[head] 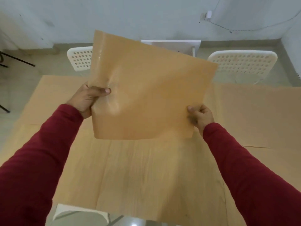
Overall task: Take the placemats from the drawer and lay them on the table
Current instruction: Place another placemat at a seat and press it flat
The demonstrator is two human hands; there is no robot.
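A tan, glossy placemat (146,88) hangs in the air above the wooden table (146,176), tilted with its far edge raised. My left hand (88,99) pinches its left edge, thumb on top. My right hand (201,116) grips its near right corner. Two more tan placemats lie flat on the table: one at the far left (53,98) and one at the far right (254,115). Both my arms wear dark red sleeves. No drawer can be made out with certainty.
Two white perforated chairs stand beyond the table, one at left (79,58) and one at right (244,66). A white furniture piece (179,46) sits against the back wall. Another white chair (81,214) is at the near edge. Black stand legs (14,61) are at far left.
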